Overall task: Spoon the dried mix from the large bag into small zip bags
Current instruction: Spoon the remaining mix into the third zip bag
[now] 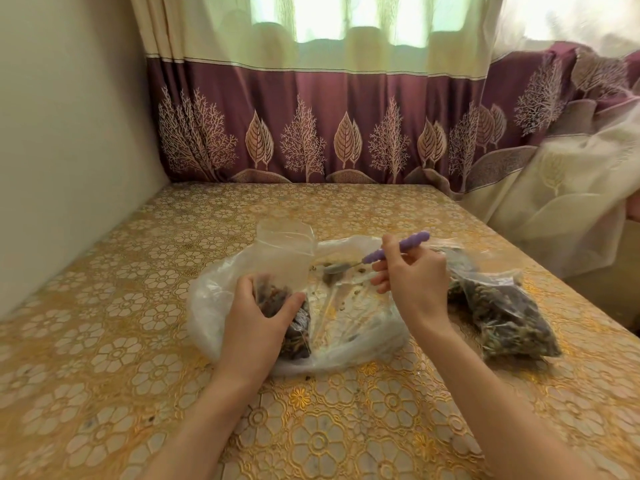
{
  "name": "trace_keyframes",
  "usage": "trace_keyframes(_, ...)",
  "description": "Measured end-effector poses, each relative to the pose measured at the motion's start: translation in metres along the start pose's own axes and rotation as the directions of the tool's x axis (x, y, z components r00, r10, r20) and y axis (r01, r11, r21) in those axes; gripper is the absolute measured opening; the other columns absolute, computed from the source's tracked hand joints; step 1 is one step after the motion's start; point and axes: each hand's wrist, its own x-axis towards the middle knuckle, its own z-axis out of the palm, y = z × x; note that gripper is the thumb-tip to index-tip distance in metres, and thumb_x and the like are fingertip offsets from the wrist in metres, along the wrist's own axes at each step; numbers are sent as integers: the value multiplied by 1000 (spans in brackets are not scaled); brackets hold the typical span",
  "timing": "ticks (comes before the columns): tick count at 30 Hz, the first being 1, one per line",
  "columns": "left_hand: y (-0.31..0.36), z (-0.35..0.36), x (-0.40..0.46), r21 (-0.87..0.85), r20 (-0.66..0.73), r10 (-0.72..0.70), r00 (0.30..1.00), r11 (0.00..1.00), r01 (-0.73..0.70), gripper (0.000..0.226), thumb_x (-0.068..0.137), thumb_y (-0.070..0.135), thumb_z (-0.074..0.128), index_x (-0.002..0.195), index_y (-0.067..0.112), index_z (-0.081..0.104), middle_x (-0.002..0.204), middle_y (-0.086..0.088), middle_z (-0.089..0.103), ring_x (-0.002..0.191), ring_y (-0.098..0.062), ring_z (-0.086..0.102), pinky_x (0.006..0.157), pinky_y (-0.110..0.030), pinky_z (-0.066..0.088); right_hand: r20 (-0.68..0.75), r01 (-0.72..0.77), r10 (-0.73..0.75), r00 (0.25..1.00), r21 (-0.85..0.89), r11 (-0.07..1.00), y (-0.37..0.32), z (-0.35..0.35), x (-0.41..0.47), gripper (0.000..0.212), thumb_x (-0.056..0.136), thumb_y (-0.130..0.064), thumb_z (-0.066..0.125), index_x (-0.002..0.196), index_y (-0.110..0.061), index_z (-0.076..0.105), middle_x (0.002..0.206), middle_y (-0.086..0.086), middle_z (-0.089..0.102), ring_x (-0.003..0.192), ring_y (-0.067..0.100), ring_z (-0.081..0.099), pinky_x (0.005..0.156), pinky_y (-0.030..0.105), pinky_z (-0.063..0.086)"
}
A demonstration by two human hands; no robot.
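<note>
Along the left edge of the frame we see a plain cream wall, meeting a table covered in a gold floral cloth that fills the lower half of the picture. Just left of center, our left hand curls its fingers and thumb around the lower part of a small zip bag, holding it upright. Its clear top stands open above the hand, and dark dried mix fills the bottom, showing between thumb and fingers. This small bag sits over the large bag, a crumpled clear plastic sheet lying flat on the cloth in the middle of the frame, with only scattered crumbs of mix on it.

Right of center, our right hand pinches the ridged purple handle of a spoon. The handle points up and to the right, while the metal bowl dips down to the left, just above the large bag and close beside the small bag's open top.

Farther right, filled zip bags packed with dark mix lie on the cloth, just beside the right wrist.

Across the top of the frame hangs a cream and maroon curtain patterned with trees and leaves; at the far right, sheer cream fabric drapes down.
</note>
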Motion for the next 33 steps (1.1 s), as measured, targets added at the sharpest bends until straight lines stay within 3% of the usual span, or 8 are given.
trace_keyframes(7, -2, 1, 1, 9, -1, 6, 1000, 1000, -6, 39, 77, 32, 72, 107, 24, 49, 99, 17, 57, 89, 11, 52, 64, -2, 39, -19, 44, -45, 999, -52, 998, 6, 9, 2, 34, 94, -25, 57, 70, -5, 70, 62, -3, 69, 40, 10, 61, 40, 15, 45)
trace_keyframes(11, -3, 1, 1, 7, 2, 0, 1000, 1000, 0, 39, 77, 32, 72, 107, 25, 49, 98, 15, 58, 89, 10, 53, 65, -4, 40, -5, -35, 35, 999, -35, 999, 8, 13, 1, 31, 93, -25, 58, 70, -9, 71, 58, -2, 69, 43, 10, 63, 47, 18, 51)
trace_keyframes(15, -3, 1, 1, 13, -7, 0, 1000, 1000, 0, 39, 77, 32, 73, 106, 26, 48, 95, 19, 56, 84, 13, 50, 62, 4, 38, 67, -208, 203, 977, 91, 974, 8, 11, 3, 26, 93, -19, 59, 78, -2, 72, 66, 9, 71, 51, 15, 67, 56, 23, 57)
trace_keyframes(17, -2, 1, 1, 23, -11, -4, 1000, 1000, 4, 40, 76, 33, 73, 106, 26, 47, 95, 19, 56, 83, 13, 50, 62, 3, 38, 90, -292, 280, 956, 167, 942, 6, 8, 4, 28, 93, -17, 57, 76, -1, 73, 63, 10, 71, 51, 13, 66, 52, 19, 54)
trace_keyframes(20, -2, 0, 1, 28, -10, -8, 1000, 1000, 8, 41, 76, 33, 73, 106, 25, 47, 95, 17, 57, 83, 12, 51, 62, -2, 40, 69, -302, 294, 953, 209, 930, 2, -1, 4, 33, 94, -16, 55, 69, -3, 73, 63, 11, 70, 48, 11, 63, 45, 16, 49)
trace_keyframes(26, -3, 0, 2, 36, 12, -1, 1000, 999, 1, 41, 75, 34, 73, 107, 25, 49, 98, 16, 58, 88, 10, 51, 69, -8, 37, 30, -105, 100, 994, 346, 932, -27, -11, -2, 43, 93, -16, 54, 56, -14, 73, 68, 12, 71, 45, 10, 55, 42, 18, 42)
trace_keyframes(33, -2, 0, 3, 40, 9, -9, 1000, 999, 9, 36, 74, 33, 75, 99, 31, 48, 94, 18, 57, 83, 13, 50, 65, -5, 37, 171, 175, -266, 949, 418, 892, -57, -14, -16, 29, 94, -11, 54, 74, -15, 75, 84, 8, 75, 52, 14, 59, 43, 21, 44)
